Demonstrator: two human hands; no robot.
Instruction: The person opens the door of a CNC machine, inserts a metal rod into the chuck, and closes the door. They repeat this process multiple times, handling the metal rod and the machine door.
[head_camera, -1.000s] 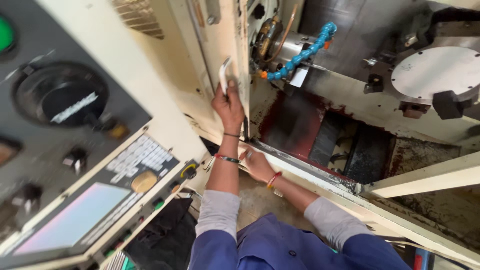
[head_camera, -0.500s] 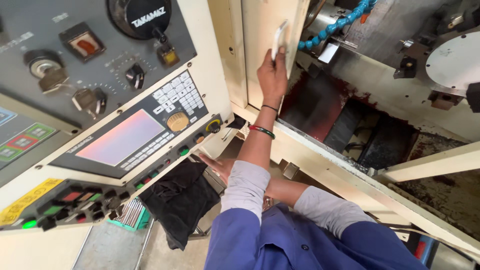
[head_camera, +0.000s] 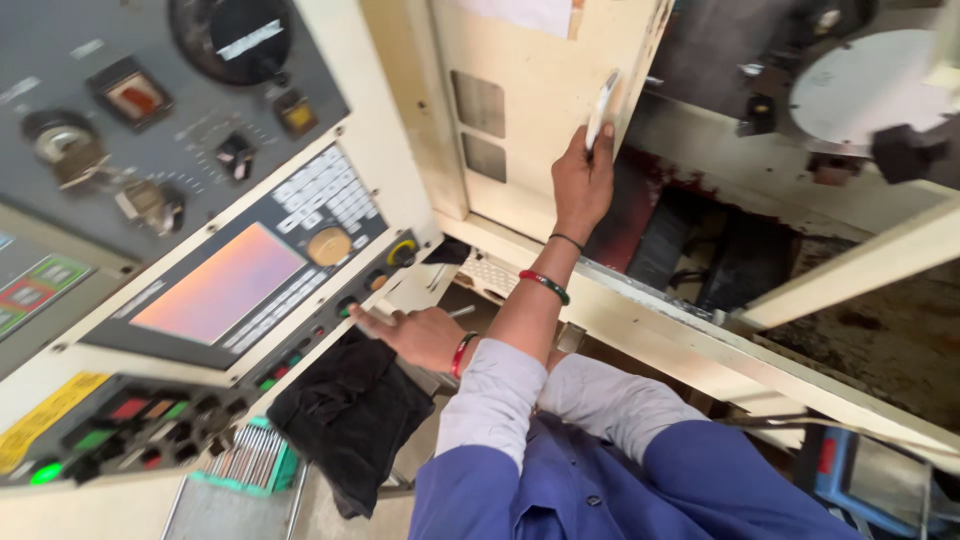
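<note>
Two bare hands, arms crossed at the front of a cream-coloured machine. Left hand (head_camera: 585, 180) raised, fingers closed around a slim white handle (head_camera: 602, 108) at the right edge of the cream door (head_camera: 540, 120), thumb side towards the camera. On that wrist, a thin black thread and, lower down, a red and green bangle (head_camera: 545, 285).

Right hand (head_camera: 420, 335) reaching under the left forearm to the left, open and flat, fingers stretched out, holding nothing. Fingertips just beside the lower edge of the slanted control panel (head_camera: 200, 200), close to a row of small buttons (head_camera: 345, 305); contact with them not clear enough to tell. Red bangle (head_camera: 461, 353) at that wrist.

On the panel: a pale orange-pink screen (head_camera: 220, 285), a white keypad (head_camera: 335, 195) above and to its right, a round yellow knob (head_camera: 330, 245) between the two, a large black dial (head_camera: 235, 40) near the top. Directly below the right hand, a black cloth (head_camera: 350, 420) hanging down from under the panel. Left of the cloth, a green rack of thin metal rods (head_camera: 255, 460).

Right of the door, the dark, stained inside of the machine, with a round pale metal disc (head_camera: 870, 85) at upper right. Grey sleeves and a blue garment at the bottom.
</note>
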